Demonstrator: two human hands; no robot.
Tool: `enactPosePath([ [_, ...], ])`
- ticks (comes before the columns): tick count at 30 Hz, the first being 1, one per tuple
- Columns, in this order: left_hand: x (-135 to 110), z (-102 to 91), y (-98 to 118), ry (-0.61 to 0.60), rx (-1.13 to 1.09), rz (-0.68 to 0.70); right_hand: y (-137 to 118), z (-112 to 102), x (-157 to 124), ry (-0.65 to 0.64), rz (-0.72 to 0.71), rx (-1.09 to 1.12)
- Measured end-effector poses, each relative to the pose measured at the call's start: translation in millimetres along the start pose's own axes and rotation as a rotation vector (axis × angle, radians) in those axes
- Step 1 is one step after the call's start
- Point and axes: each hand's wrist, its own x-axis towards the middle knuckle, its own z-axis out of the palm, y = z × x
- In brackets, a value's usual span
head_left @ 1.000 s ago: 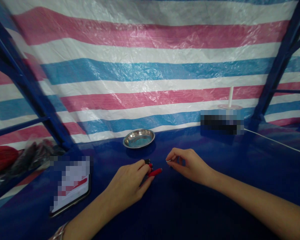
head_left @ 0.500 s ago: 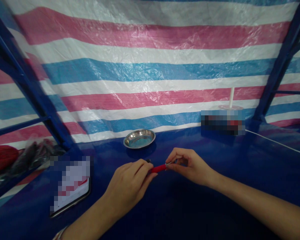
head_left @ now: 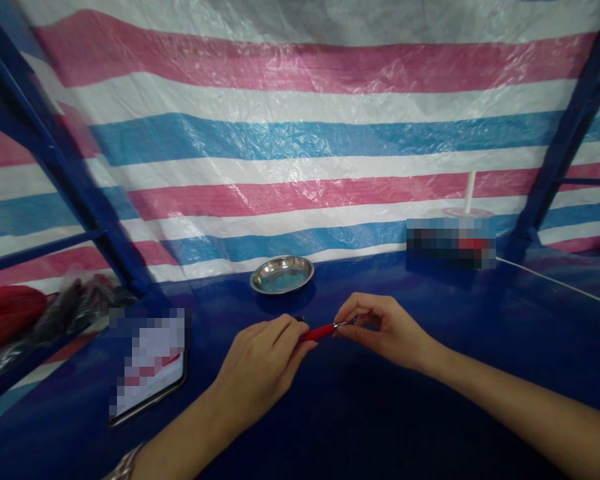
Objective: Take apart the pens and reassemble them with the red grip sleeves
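Head view: left hand has thumb and fingers pinched on a red rod, right end poking out; a dark piece shows at those fingers too. Right hand: thumb and index nipped together on a small metal piece at the rod's right end. Rod sits between the hands over the blue surface, nearer than the metal dish. Phone screen is pixelated, unreadable.

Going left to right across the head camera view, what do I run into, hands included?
Red bundle, phone, left hand, red tube, right hand, white rod, white cord.
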Motion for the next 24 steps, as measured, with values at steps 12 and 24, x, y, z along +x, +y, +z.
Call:
enactPosePath([
  [12,-1.8,1.9,2.0,0.024,0.002,0.003,1.8,1.6,-0.3,0.006,0.048,0.027],
  [24,-3.6,5.0,2.1,0.023,0.000,0.002,6.0,8.5,-1.8,-0.024,0.155,0.313],
])
